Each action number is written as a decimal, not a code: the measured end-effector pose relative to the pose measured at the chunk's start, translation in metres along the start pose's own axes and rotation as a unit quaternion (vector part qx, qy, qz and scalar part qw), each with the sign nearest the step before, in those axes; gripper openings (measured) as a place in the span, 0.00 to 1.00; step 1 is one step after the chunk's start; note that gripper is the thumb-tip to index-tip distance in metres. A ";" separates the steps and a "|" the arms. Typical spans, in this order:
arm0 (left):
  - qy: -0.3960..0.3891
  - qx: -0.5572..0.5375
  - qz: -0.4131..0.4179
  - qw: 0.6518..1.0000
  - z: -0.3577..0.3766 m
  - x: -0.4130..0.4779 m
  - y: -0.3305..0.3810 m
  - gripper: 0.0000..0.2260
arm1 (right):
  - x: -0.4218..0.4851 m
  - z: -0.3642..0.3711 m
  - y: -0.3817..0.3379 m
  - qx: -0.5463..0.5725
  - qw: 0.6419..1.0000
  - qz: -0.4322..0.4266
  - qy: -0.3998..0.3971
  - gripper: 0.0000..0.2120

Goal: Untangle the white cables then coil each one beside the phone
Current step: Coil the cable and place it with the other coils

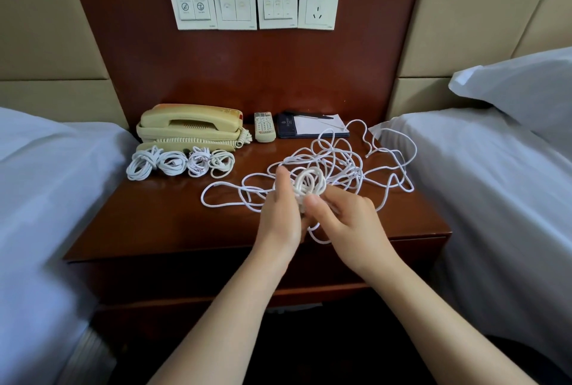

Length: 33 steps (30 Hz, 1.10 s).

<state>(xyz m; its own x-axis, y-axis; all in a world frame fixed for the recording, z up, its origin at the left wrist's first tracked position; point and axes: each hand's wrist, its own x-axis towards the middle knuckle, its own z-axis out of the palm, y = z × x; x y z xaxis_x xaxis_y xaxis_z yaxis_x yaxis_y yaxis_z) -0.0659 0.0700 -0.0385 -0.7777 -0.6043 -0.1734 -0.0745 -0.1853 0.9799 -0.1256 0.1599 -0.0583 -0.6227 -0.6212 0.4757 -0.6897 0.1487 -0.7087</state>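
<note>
Left arm [229, 307]: bare, comes in from the lower edge and slants up to the right.
Left hand [278, 214]: thumb side up, the thumb points upward; the fingers go round the white cable coil [309, 183] and hold it.
Right arm [433, 301]: bare, enters from the lower right and slants up to the left.
Right hand [346, 220]: back of the hand up; the thumb pinches the lower part of the coil, the other fingers are curled below.
Both hands: just beside each other, meeting at the coil.

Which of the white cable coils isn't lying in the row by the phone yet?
The half-wound white cable coil held between the left grip and right grip, above the loose tangle; the other four coils lie before the beige telephone.
</note>
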 end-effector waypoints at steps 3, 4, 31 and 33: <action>0.049 0.142 0.169 0.974 -0.002 -0.002 -0.002 0.28 | 0.000 0.002 -0.001 -0.004 1.000 -0.006 0.011 0.29; 0.052 0.154 0.213 0.963 -0.003 -0.001 -0.002 0.25 | -0.001 0.001 -0.003 -0.003 1.000 -0.010 0.014 0.28; 0.012 -0.009 -0.010 1.000 0.004 0.004 0.001 0.21 | -0.007 -0.005 -0.007 0.200 0.979 -0.041 0.019 0.05; 0.001 -0.043 -0.028 0.999 0.003 0.003 0.003 0.22 | -0.007 -0.003 -0.005 0.186 0.981 -0.046 0.019 0.04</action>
<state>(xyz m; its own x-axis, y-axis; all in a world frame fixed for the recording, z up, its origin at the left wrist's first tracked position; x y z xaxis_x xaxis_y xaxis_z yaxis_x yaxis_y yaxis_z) -0.0699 0.0700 -0.0360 -0.7728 -0.5922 -0.2283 -0.0648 -0.2842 0.9566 -0.1189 0.1659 -0.0559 -0.5821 -0.5883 0.5613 -0.5654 -0.2033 -0.7994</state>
